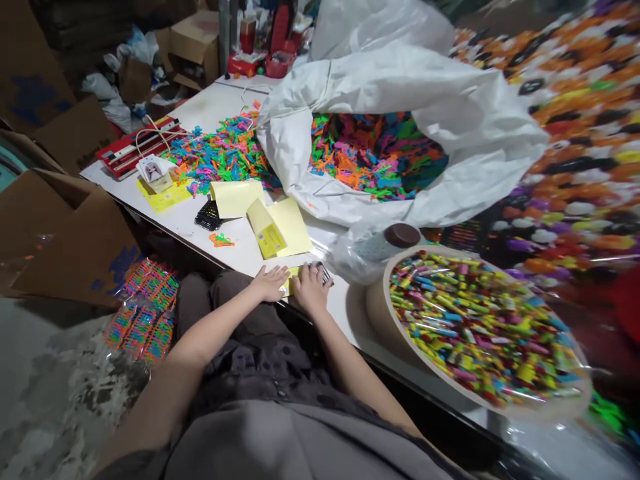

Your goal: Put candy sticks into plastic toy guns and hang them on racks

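On the desk's near edge, our left hand, fingers outstretched, and right hand, whose grip we cannot tell, seem to flatten a card; next calls, probably, for even pressure.

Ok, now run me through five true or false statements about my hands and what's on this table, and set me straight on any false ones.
1. The left hand and the right hand are both at the near edge of the table. True.
2. The open white sack is filled with cardboard. False: the white sack holds small multicoloured pieces.
3. A yellow card shows between the two hands. True.
4. The round tub stands to the left of both hands. False: the round tub is to their right.
5. The small orange-and-green item sits inside the tub. False: it lies on the table, beyond the left hand.
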Available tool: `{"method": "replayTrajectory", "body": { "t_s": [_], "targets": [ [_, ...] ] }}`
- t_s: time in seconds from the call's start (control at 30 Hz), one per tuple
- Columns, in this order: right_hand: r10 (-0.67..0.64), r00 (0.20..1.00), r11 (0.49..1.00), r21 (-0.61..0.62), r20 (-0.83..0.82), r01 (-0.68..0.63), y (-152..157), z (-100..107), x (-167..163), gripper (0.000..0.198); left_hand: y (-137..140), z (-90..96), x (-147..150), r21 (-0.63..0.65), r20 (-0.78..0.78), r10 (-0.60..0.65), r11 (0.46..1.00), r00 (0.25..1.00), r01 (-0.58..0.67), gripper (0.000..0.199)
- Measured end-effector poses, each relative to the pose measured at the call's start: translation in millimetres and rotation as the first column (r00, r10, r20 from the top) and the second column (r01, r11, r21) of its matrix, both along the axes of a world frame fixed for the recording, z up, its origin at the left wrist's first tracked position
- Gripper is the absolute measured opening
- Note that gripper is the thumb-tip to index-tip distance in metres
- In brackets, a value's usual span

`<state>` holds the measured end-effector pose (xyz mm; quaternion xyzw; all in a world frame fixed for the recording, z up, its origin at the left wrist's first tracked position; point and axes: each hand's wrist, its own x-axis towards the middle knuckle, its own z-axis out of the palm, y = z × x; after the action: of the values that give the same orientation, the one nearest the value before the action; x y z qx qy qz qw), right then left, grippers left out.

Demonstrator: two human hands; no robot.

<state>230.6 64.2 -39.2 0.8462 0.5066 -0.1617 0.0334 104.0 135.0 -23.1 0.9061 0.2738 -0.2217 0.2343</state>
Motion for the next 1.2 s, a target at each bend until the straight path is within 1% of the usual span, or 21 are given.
{"method": "replayTrajectory", "body": {
  "t_s": [0.1,0.23,0.43,0.53,0.67,0.83,0.93,1.03,1.13,1.2],
  "targets": [
    [0.102,0.994,0.995,0.006,-0.048,-0.102,6.6,-4.8,-10.6,0.057,-3.7,-4.3,3.1,0.042,0.011,0.008,0.999,1.0,-0.009,0.064],
    [0.148,0.989,0.989,0.008,-0.019,-0.148,2.4,-12.9,-8.4,0.057,-10.9,-7.9,4.2,0.091,0.036,0.028,0.995,0.999,-0.031,0.063],
    [0.129,0.992,0.992,0.017,0.003,-0.129,-5.6,-13.1,0.2,0.059,-22.9,-10.0,3.8,0.123,0.048,0.024,0.992,0.999,-0.03,0.061],
    [0.137,0.991,0.991,0.015,-0.005,-0.136,-7.8,-13.2,5.7,0.06,-28.3,-8.1,1.1,0.137,0.051,-0.012,0.991,0.999,0.005,0.058],
    [0.156,0.988,0.988,-0.01,-0.022,-0.156,-11.1,-13.5,16.6,0.06,-34.5,-4.1,-4.5,0.119,0.049,-0.082,0.99,0.995,0.076,0.054],
    [0.179,0.984,0.984,-0.022,-0.019,-0.18,-11.9,-15.5,27.2,0.059,-37.4,0.1,-6.9,0.084,0.062,-0.098,0.992,0.993,0.092,0.056],
    [0.152,0.987,0.988,-0.021,-0.042,-0.153,-10.8,-17.3,26.8,0.058,-36.0,2.0,-6.8,0.03,0.08,-0.107,0.994,0.991,0.105,0.058],
    [0.09,0.996,0.996,0.008,-0.012,-0.09,-11.8,-19.7,23.9,0.06,-35.7,2.8,-6.8,-0.023,0.117,-0.089,0.995,0.989,0.092,0.06],
    [-0.038,0.999,0.997,0.074,0.024,0.036,-16.4,-20.0,25.8,0.06,-36.0,4.2,-6.5,-0.106,0.139,-0.041,0.993,0.989,0.056,0.065],
    [-0.122,0.992,0.989,0.094,0.04,0.118,-20.4,-16.8,30.1,0.061,-33.8,7.0,-6.7,-0.176,0.13,-0.01,0.984,0.992,0.033,0.07]
  ]
}}
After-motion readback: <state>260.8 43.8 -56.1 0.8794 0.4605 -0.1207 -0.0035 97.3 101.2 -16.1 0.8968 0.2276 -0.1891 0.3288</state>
